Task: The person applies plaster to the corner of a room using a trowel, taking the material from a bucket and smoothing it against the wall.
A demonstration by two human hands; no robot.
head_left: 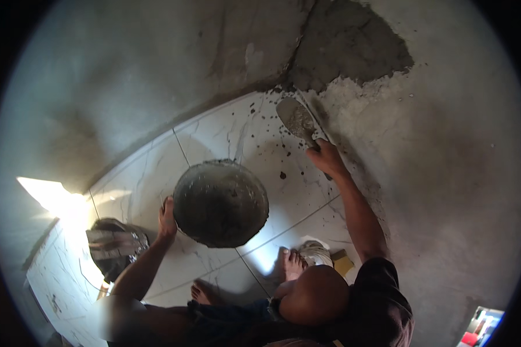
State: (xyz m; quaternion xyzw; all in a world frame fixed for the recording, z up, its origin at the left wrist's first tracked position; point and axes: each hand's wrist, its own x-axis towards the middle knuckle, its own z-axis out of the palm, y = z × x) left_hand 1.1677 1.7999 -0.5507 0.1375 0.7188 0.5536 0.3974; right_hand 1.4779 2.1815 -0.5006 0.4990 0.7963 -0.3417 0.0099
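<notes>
My left hand point(167, 218) grips the left side of a round, dark, mortar-crusted basin point(263, 196), held tilted so that its inside shows. Grey wet mortar point(223, 211) coats the inside; how deep it lies is hard to tell. Farther off and to the right, my right hand point(327, 157) is closed round the handle of a trowel point(296, 117) with a rounded blade and wet mortar on its face. Beyond the blade, a patch of darker, damp mortar point(350, 46) covers the wall at the corner.
Crumbs of mortar point(282, 174) are scattered over the white marbled floor tiles point(214, 130). A dark, shiny container or bag point(117, 246) stands at the left, beside a glaring light point(69, 208). My bare feet are near a whitish bundle point(315, 253). Walls point(446, 173) rise ahead and right.
</notes>
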